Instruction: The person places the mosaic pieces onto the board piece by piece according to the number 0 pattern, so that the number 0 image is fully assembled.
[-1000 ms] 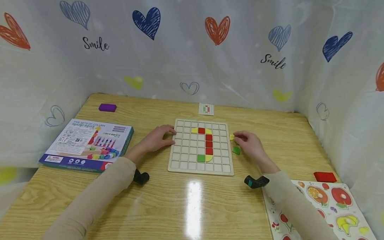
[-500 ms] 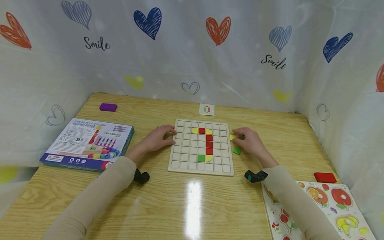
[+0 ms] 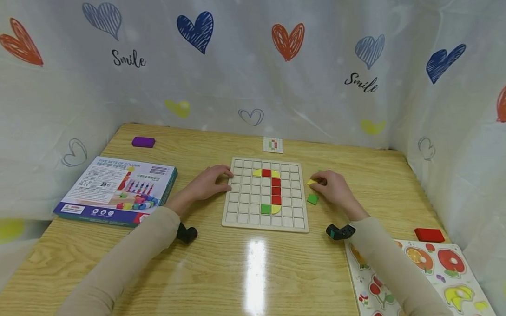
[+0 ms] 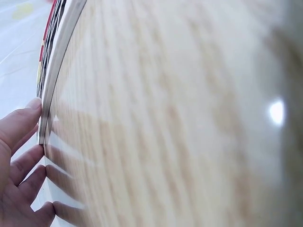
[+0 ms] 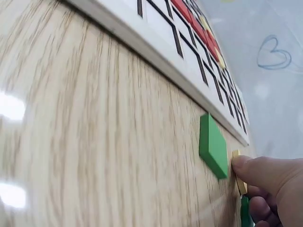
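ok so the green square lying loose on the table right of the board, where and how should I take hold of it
Pinch the green square across two opposite edges, coming from above. It lies flat on the table, thin, so only its sides offer purchase. The right hand is nearest; the side away from the board looks freest, probably.

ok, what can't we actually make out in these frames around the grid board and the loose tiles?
- Pattern card, head view: print too small to read.
- Yellow tile, right wrist view: mostly covered by right hand; its shape can't be told.
- Second green piece, right wrist view: hidden by fingers, cut by the edge.
- Grid board, left wrist view: only its edge shows; left hand is cut off.
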{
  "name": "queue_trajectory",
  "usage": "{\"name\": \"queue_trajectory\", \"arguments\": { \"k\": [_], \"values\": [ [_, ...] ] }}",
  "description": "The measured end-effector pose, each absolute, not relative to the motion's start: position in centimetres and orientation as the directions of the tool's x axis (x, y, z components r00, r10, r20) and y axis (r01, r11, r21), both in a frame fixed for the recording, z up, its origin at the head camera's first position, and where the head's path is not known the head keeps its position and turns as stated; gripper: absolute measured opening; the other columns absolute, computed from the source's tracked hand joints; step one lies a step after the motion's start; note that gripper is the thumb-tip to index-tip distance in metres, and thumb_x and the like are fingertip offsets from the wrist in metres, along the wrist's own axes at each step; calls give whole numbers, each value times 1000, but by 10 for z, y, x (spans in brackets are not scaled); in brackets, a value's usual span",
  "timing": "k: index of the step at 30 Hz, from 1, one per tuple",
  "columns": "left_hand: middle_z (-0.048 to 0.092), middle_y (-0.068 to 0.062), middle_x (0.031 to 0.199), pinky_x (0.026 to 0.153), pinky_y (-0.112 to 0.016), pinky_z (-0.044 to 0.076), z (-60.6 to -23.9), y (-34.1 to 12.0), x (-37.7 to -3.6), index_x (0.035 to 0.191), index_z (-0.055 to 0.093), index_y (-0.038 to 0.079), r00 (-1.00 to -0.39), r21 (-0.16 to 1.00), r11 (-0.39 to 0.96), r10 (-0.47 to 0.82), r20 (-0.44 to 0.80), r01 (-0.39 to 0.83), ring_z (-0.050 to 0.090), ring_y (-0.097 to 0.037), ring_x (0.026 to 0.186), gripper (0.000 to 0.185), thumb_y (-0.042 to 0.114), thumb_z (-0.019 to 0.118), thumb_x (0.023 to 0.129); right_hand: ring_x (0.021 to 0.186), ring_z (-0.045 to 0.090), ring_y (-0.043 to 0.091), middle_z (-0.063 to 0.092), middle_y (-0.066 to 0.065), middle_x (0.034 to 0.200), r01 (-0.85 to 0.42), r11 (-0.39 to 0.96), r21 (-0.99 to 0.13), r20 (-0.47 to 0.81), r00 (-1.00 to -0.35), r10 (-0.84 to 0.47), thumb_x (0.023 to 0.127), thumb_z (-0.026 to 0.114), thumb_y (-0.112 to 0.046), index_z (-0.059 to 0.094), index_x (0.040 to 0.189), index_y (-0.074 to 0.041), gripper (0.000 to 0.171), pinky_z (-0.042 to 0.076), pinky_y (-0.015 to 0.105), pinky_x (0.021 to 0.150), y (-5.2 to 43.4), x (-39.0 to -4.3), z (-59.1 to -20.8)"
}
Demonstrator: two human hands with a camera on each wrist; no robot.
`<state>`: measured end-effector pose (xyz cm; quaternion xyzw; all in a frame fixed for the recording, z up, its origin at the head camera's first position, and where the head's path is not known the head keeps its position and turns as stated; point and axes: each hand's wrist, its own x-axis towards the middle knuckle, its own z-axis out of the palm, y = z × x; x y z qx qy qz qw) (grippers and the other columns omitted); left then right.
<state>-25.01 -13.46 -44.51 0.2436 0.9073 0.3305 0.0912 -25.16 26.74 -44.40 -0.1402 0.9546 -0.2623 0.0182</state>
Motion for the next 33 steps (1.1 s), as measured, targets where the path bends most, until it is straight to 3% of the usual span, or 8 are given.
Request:
{"name": "queue_trajectory", "arguments": {
  "k": [7,16,22,29,33],
  "values": [
    [43,-20,147,118,-54,13,-446,-135,-250,125,60,4,-865,644,664,501,-6,380,32,-35,141,36,21,67,94,86,61,26,68,14,96,-283,834,-474,71,-956,-284,93,67,-11,68,116,3,27,50,43,78,282,-249,-445],
    [43,-21,147,118,-54,12,-444,-133,-249,124,60,3,-868,648,664,497,-10,373,32,-36,141,35,20,67,94,81,52,25,63,16,102,-317,838,-443,73,-945,-319,91,69,-10,68,117,2,29,44,39,73,284,-245,-440],
    [43,-20,147,118,-55,12,-445,-134,-249,124,60,3,-869,652,663,495,-12,368,32,-36,141,36,20,67,94,76,50,23,61,12,90,-362,836,-412,70,-928,-367,90,69,-6,69,114,4,26,43,37,68,278,-244,-436],
    [44,-20,147,119,-54,11,-446,-134,-249,124,60,3,-869,652,662,494,-9,369,32,-36,141,36,21,67,94,83,58,28,63,19,94,-339,870,-359,44,-937,-347,90,69,-5,68,110,11,26,51,44,75,269,-239,-430],
    [43,-21,147,119,-54,11,-445,-134,-249,124,60,3,-869,653,660,495,-5,372,31,-36,141,36,20,67,94,88,60,30,63,21,99,-320,857,-403,49,-943,-329,90,68,-6,67,112,11,27,53,44,79,262,-235,-426]
  ]
}}
